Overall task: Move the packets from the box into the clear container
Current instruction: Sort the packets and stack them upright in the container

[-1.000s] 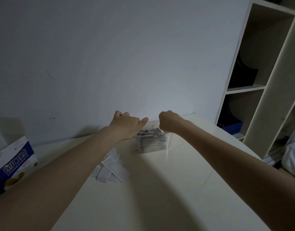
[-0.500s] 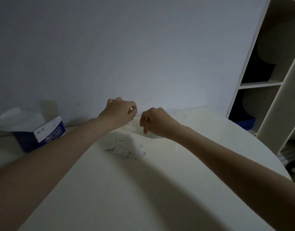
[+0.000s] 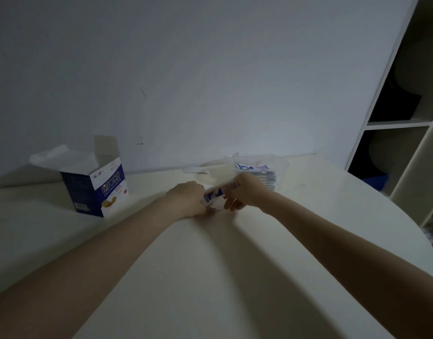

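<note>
- Squaring up a small bundle of packets (image 3: pixel 214 195) between both hands, apparently so they drop in as one neat stack.
- White-and-blue, flat, held just above the table (image 3: pixel 210 265).
- Left hand (image 3: pixel 186 200) and right hand (image 3: pixel 244 193) each curl closed on an end.
- Clear container (image 3: pixel 271 177), already well stocked, sits just beyond; the open box (image 3: pixel 98 189) stands well to the left.

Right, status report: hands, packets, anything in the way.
Left hand and right hand both shut on packets over the table. Clear container nearly full behind right hand. Open box left. Path clear.
</note>
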